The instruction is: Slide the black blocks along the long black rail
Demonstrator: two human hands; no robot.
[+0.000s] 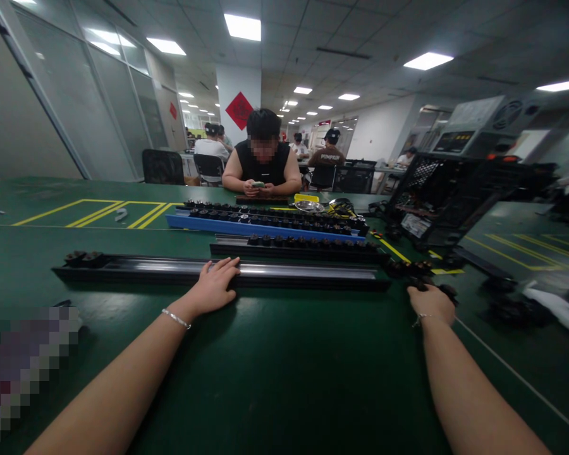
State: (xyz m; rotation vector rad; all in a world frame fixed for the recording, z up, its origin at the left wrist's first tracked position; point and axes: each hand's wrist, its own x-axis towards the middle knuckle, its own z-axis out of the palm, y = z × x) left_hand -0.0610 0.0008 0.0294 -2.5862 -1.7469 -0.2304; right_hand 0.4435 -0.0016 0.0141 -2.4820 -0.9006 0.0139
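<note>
My left hand (217, 285) rests on a long black rail (308, 270) with a shiny metal strip along its inside. Its fingers are spread over the strip, left of the rail's middle. Two small black knob-like parts (84, 257) sit in the rail's left end. Beyond the right end, my right hand (434, 304) is closed on a small black part (424, 284), largely hidden by the fingers. More dark parts (405, 268) lie just past that hand. Behind the rail is a second black rail (298, 248) carrying a row of the black knob-like parts.
A blue rail (265, 226) with rows of black parts lies farther back. On the right stands a black open-framed machine (436, 196). A yellow tray (306, 198) and a metal dish (309, 206) are behind. A person (264, 155) sits opposite, holding a phone.
</note>
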